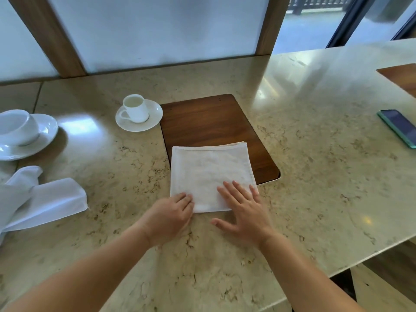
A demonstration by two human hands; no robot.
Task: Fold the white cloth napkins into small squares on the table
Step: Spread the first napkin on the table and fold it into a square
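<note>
A white cloth napkin (pixel 207 172) lies folded into a square, half on the wooden inlay (pixel 209 118) and half on the marble table (pixel 315 154). My left hand (pixel 171 218) rests at the napkin's near left corner, fingertips on the cloth. My right hand (pixel 244 212) lies flat with straight, spread fingers pressing the near right part of the napkin. More white napkins (pixel 45 199) lie loosely crumpled at the table's left edge.
A small white cup on a saucer (pixel 138 113) stands just left of the wooden inlay. A larger white cup and saucer (pixel 20 131) sits at far left. A green-cased phone (pixel 399 126) lies at the right. The table edge runs diagonally at lower right.
</note>
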